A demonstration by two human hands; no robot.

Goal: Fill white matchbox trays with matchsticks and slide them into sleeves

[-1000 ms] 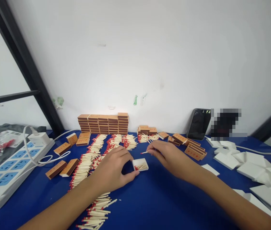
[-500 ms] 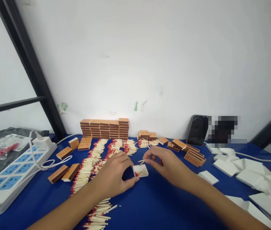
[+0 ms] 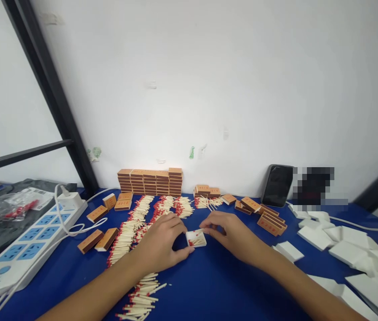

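A small white matchbox tray (image 3: 202, 244), open at the top, holds some red-tipped matches (image 3: 195, 242). My left hand (image 3: 162, 240) grips its left side, fingers at the back corner and thumb at the front. At the tray's far right corner, my right hand (image 3: 230, 232) has its thumb and forefinger pinched together on a match, whose red head lies just over the tray; the fingertips hide most of the stick. Beyond and beside my left hand, rows of loose matches (image 3: 122, 243) lie on the blue tabletop (image 3: 222, 285), partly covered by my left arm.
Stacked brown matchboxes (image 3: 150, 182) stand against the wall. Loose matchbox sleeves (image 3: 272, 223) lie at right, near a leaning phone (image 3: 277, 185). White trays (image 3: 349, 249) are heaped at far right. A power strip (image 3: 30, 245) with white cables and several matchboxes (image 3: 90, 240) occupy the left.
My right hand has lowered the match from above the tray to its far right corner. My left hand keeps its hold on the tray. The camera view has shifted slightly.
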